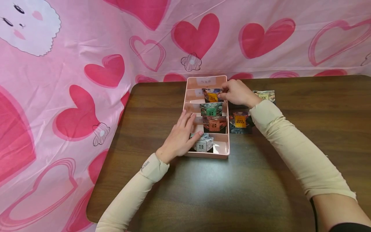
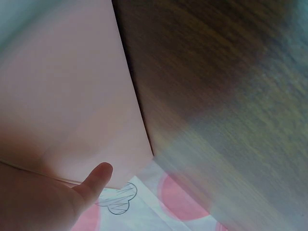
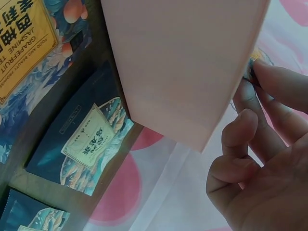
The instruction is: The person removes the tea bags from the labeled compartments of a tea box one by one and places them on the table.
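A pink divided box (image 1: 221, 149) stands on the table with tea sachets upright in its compartments. My right hand (image 1: 237, 92) pinches the edge of an orange-labelled tea sachet (image 1: 212, 96) in the second compartment from the back. In the right wrist view, the thumb and fingers of the right hand (image 3: 269, 130) meet at the box's rim. My left hand (image 1: 180, 135) rests on the box's left side, fingers extended, its thumb over a white-labelled sachet (image 1: 201, 145) in the front compartment. A green-labelled sachet (image 1: 211, 110) and a red-labelled sachet (image 1: 214, 125) stand between.
Right of the box, a grapefruit jasmine tea sachet (image 3: 29, 53) lies on the table (image 1: 188, 193). Farther back lie pale-green-labelled sachets, one (image 1: 265, 95) partly behind the right arm. A pink heart-patterned cloth (image 1: 226, 42) hangs along the table's back and left.
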Tool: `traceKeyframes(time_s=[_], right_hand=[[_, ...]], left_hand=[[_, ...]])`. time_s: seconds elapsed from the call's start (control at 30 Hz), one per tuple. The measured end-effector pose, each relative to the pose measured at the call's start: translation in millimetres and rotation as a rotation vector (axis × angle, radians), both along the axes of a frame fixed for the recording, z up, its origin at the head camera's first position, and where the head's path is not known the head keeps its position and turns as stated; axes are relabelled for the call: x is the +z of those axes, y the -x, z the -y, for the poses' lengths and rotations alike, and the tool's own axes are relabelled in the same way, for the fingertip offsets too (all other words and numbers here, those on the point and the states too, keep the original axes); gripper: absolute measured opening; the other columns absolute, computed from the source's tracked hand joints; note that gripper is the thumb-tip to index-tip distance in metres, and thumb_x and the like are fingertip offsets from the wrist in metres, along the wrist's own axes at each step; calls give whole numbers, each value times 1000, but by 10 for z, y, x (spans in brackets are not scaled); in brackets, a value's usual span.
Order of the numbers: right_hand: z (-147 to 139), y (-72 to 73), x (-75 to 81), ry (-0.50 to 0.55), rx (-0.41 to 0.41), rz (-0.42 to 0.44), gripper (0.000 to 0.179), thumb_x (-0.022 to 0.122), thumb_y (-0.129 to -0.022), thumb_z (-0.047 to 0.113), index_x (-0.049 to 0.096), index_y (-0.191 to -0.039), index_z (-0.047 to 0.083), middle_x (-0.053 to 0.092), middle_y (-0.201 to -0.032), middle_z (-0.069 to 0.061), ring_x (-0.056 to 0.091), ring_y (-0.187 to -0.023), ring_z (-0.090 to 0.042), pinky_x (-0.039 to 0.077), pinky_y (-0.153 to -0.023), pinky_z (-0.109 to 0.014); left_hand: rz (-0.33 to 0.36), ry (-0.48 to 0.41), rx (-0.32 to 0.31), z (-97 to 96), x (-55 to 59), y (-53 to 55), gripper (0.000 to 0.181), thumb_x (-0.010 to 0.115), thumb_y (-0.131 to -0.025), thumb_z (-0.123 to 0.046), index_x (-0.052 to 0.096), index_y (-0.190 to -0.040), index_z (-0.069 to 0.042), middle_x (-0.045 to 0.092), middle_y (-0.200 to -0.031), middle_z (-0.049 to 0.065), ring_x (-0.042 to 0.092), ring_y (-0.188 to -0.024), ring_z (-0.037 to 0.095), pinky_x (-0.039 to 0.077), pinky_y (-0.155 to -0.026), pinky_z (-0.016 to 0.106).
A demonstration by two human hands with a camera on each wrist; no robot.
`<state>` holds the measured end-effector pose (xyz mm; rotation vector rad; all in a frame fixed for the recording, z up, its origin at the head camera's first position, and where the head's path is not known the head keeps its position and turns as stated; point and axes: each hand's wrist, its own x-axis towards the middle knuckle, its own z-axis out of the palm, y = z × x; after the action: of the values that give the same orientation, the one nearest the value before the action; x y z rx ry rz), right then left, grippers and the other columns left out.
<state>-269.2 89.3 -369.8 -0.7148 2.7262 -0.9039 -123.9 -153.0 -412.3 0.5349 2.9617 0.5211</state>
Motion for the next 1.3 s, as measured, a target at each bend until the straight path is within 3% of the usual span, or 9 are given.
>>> traceKeyframes(time_s=[0.37,0.67,0.97,1.3], right_hand=[[-17,-67,113,-13,3,-19,19,62,-94,23,64,-85,7,67,-77,-10,51,-60,-23,36,-54,-32],[-20,-148,273,-9,3,-125,16,63,-93,24,67,-89,9,64,-75,-9,53,-59,-23,43,-58,-33],[-37,-246,395,1,8,-210,16,64,-93,24,68,-91,8,65,-79,-8,52,-68,-23,41,-64,-33],[-192,-352,504,37,12,-233,15,62,-94,21,66,-90,8,62,-74,-8,50,-66,-22,38,-64,-33]], left_hand=[[-6,-2,-6,-10,1,-15,77,32,-97,-62,20,-155,-12,19,-161,10,-2,-152,21,30,-112,57],[-6,-7,-8,-9,6,-15,78,30,-97,-63,20,-155,-12,18,-161,9,-2,-152,21,31,-111,58],[-7,-11,-13,-2,1,-12,78,31,-97,-63,20,-155,-12,19,-161,10,-2,-152,21,30,-112,58],[-2,-16,-8,6,4,-9,78,33,-96,-62,20,-154,-12,18,-161,8,-3,-152,21,30,-112,58]])
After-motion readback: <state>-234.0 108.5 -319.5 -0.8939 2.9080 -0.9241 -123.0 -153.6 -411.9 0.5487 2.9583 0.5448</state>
